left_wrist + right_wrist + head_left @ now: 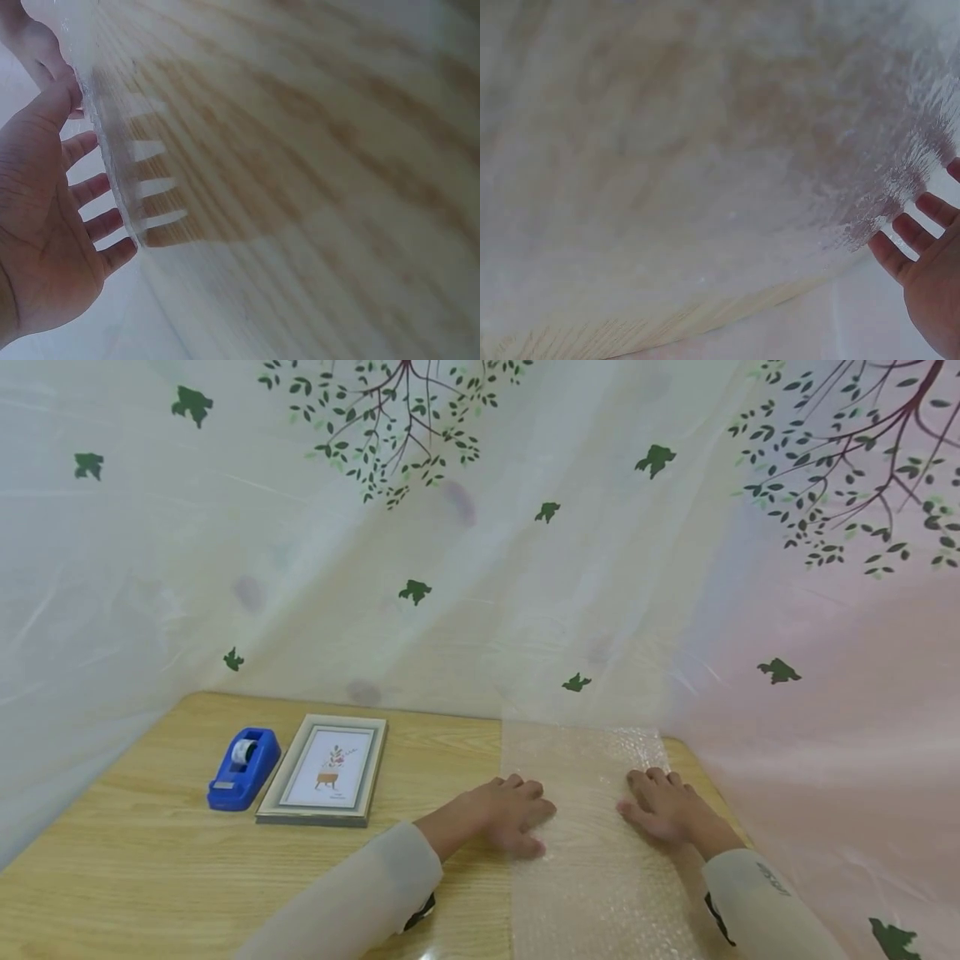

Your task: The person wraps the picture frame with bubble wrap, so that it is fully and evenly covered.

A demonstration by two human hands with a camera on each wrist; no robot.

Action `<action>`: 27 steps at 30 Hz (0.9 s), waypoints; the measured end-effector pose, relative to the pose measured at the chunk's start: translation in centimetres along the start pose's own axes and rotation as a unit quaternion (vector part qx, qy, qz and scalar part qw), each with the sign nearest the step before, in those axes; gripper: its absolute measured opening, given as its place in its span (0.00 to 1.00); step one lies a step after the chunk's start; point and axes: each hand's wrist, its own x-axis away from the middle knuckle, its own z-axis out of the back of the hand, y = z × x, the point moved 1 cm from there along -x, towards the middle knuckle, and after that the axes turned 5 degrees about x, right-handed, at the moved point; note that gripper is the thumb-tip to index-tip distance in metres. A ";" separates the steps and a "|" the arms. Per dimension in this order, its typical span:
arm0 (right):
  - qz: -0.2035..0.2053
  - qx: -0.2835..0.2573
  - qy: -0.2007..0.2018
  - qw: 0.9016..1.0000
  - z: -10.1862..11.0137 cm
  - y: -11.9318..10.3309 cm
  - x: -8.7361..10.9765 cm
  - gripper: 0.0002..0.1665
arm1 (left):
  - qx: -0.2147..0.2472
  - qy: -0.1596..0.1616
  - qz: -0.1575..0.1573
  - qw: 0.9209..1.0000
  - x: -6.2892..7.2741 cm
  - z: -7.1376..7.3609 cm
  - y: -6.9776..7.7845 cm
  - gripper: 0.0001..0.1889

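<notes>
A long strip of clear bubble wrap (588, 877) lies over the right part of the wooden table, running from the near side up past the back edge. My left hand (513, 817) rests at the strip's left edge, fingers spread and fairly straight. On its right edge lies my right hand (663, 806), also with extended fingers. In the left wrist view, the left fingertips (120, 255) touch the sheet's edge. The right wrist view shows the right fingers (889, 255) meeting the bubbly surface. Neither hand grips anything that I can see.
Left of the wrap, a picture frame (377, 768) with a plant drawing lies flat. Beside it stands a blue tape dispenser (258, 768) with a roll of tape. A pale curtain (480, 635) with leaf and branch prints hangs behind the wooden table (150, 860).
</notes>
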 end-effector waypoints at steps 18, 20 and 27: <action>0.020 0.005 -0.005 1.000 0.7 -1.1 0.6 0.45 | -0.013 -0.007 0.009 1.000 1.5 0.7 0.7 0.35; 0.020 0.005 -0.007 1.000 0.7 -1.1 0.5 0.44 | -0.013 -0.006 0.009 1.000 1.7 0.7 0.7 0.35; 0.033 0.012 -0.007 0.999 0.8 -1.4 0.3 0.44 | -0.010 -0.005 0.005 1.000 2.5 0.5 0.3 0.35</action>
